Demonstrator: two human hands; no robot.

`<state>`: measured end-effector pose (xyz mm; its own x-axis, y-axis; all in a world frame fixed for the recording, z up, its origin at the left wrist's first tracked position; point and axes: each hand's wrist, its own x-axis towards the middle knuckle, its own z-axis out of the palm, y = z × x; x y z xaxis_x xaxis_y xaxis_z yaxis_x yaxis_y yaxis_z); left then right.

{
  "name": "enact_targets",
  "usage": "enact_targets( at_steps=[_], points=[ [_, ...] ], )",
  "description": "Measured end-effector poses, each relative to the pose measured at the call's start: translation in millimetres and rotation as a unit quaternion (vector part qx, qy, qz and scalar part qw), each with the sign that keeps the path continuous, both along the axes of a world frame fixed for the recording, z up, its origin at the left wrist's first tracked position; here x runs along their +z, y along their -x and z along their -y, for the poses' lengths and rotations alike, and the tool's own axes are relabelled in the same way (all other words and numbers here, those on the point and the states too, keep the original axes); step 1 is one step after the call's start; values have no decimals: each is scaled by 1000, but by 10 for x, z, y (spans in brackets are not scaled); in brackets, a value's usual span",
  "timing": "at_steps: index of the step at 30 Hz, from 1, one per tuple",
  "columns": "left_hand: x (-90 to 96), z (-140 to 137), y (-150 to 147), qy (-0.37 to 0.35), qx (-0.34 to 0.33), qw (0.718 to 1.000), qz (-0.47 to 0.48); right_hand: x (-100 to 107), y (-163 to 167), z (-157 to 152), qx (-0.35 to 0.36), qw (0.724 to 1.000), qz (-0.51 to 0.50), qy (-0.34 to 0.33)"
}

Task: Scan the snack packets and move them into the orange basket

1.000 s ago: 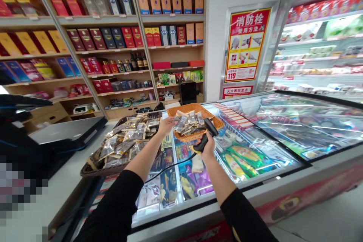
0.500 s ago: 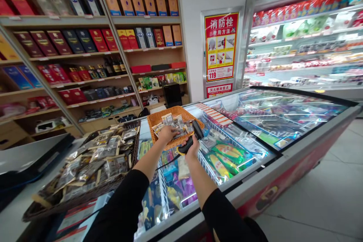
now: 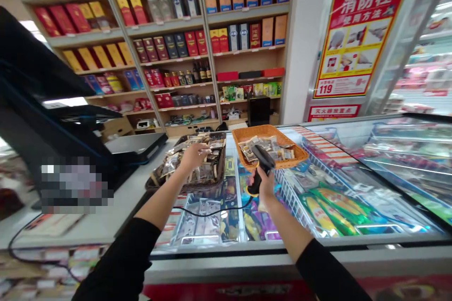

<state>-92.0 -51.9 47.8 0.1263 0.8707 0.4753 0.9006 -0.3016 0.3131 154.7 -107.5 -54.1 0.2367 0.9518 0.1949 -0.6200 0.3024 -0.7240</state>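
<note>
My left hand is over the dark brown wicker basket, its fingers stretched to the right just above a heap of small clear-and-brown packets. Nothing can be made out clearly in its fingers. My right hand grips a black and yellow barcode scanner by its handle, with the scanner's head up in front of the orange wicker basket. More of these small packets lie in the orange basket, partly hidden by the scanner.
Both baskets rest by the glass-topped freezer, which holds bagged goods. The scanner's cord runs left across the glass. At left stand a dark checkout machine and a flat scale-like unit. Shelves of boxes line the back.
My view has turned left. My left hand has moved out of the orange basket and over to the dark basket. The right hand keeps the scanner, now held more upright.
</note>
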Motion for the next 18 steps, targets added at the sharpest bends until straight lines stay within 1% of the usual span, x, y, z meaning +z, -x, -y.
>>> enact_targets(
  at_steps=[2,4,7,10,13,15,18],
  points=[
    [-17,124,421,1,63,998,-6,6,128,9,37,997,64,-22],
    [-65,243,759,0,125,992,-11,18,220,-13,54,990,127,-39],
    [-159,366,1076,18,205,978,-23,17,300,-63,64,981,177,-40],
    [-221,378,1183,69,241,967,-46,-22,345,-101,63,982,179,-13],
    [-230,286,1182,123,263,955,-52,-68,361,-116,65,984,167,6],
    [-227,199,1174,152,269,950,-40,-89,353,-117,65,985,160,14],
    [-246,70,1167,179,269,946,3,-113,324,-120,60,987,149,23]
  ],
)
